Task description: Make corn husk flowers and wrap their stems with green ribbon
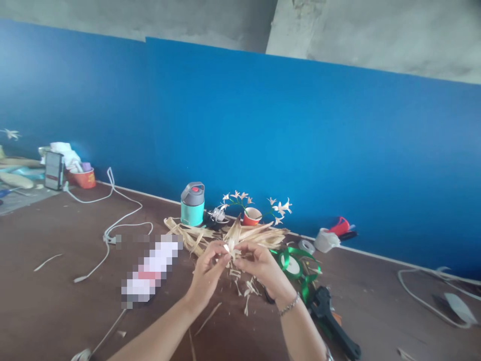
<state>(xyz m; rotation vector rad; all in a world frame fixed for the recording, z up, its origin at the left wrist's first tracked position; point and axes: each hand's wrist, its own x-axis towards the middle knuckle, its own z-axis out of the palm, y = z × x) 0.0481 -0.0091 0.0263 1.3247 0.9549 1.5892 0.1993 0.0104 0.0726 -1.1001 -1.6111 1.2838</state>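
Observation:
Both my hands meet above the brown table point(56, 250) and pinch a small pale piece of dried leaf point(229, 246) between their fingertips. My left hand point(208, 273) comes in from the lower left, fingers closed on the piece. My right hand point(261, 265), with a bracelet at the wrist, grips the same piece from the right. Just behind them lies a pile of pale dried leaf strips point(240, 233). Small cut scraps point(248, 291) lie on the table under my hands.
A teal flask point(193, 204) and a red cup with small pale flowers point(251, 214) stand by the blue wall. Green ribbon on a spool point(295, 263) and a black glue gun point(332, 321) lie right of my hands. White cables point(112, 225) and a blurred-out object point(150, 271) lie left.

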